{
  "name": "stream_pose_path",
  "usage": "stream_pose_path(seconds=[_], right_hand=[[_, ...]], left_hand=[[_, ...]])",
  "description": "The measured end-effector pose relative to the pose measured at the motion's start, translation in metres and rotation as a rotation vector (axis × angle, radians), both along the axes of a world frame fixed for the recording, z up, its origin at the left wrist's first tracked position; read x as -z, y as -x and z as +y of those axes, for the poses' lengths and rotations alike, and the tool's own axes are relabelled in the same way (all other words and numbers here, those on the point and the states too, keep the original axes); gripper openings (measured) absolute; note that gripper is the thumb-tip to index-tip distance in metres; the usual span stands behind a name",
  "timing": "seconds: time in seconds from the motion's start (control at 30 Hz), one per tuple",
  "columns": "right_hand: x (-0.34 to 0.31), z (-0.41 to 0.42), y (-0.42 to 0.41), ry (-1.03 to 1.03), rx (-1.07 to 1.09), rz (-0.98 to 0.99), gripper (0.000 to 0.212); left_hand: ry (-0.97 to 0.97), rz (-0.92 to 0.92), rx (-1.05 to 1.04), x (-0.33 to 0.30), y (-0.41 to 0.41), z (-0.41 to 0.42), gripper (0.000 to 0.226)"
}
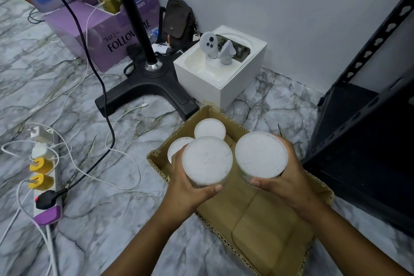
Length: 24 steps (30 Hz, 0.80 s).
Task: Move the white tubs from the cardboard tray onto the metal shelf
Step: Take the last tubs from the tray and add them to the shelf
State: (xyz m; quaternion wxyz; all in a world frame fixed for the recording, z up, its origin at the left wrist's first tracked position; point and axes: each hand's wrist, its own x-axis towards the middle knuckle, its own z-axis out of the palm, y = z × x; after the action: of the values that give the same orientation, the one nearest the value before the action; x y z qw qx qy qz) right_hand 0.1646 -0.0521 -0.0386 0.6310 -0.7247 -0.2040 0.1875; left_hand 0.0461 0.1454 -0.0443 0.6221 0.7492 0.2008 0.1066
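A low cardboard tray point(264, 215) lies on the marble floor in front of me. My left hand point(190, 188) grips one white tub point(207, 160) lifted above the tray. To its right, my right hand point(289, 177) grips a second white tub point(261, 154), also raised. Two more white tubs stand in the tray's far corner, one point(209, 129) at the back and one point(178, 147) partly hidden behind my left hand. The black metal shelf point(367, 132) stands at the right, its low board dark and bare.
A white box point(224, 80) holding white controllers stands just behind the tray. A black stand base point(147, 89) sits to its left, with a purple box point(107, 36) beyond. A power strip point(44, 175) with plugs and loose cables lies on the floor at left.
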Motion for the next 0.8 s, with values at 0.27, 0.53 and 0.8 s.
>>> stream_pose_path(seconds=[0.27, 0.53, 0.8], right_hand=[[-0.006, 0.004, 0.004, -0.010, -0.013, -0.047, 0.095], [-0.023, 0.008, 0.004, 0.005, -0.025, -0.081, 0.094], [-0.118, 0.010, 0.021, 0.031, 0.020, -0.064, 0.093]], left_hand=[[-0.088, -0.016, 0.018, -0.004, 0.000, 0.005, 0.097], [-0.091, -0.044, 0.014, -0.020, -0.003, 0.010, 0.107], [-0.015, -0.013, -0.033, -0.125, 0.012, 0.010, 0.101]])
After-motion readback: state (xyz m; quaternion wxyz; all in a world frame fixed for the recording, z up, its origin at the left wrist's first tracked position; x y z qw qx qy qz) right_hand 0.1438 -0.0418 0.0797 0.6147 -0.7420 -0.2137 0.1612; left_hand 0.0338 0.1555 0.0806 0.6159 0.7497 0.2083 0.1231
